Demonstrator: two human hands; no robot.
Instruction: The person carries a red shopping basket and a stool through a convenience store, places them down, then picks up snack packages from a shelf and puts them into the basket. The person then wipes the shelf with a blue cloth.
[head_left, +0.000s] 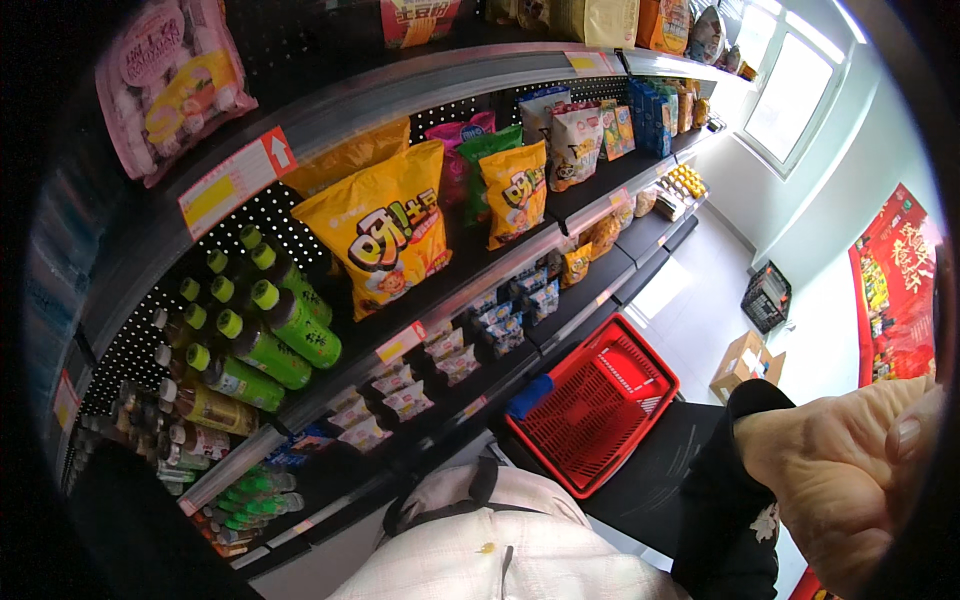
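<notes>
My right hand (847, 465), in a black sleeve, is raised close to the camera at the right rim. Its palm side and a thumbnail show; the other fingers are cut off or hidden, so whether it holds anything cannot be told. My left hand is out of view; a dark shape, perhaps a sleeve, fills the lower left. Before me, a red plastic shopping basket (592, 405) rests on a black surface (660, 457), with something blue at its left edge. Large yellow snack bags (390, 225) stand upright on the middle shelf, left of a smaller yellow bag (516, 193).
Green-capped bottles (292, 322) stand on the shelf at left. Small snack packs (457, 364) line the shelf below. A pink bag (176, 82) is at upper left. A black crate (766, 296) and an open cardboard box (742, 364) stand on the floor near the wall.
</notes>
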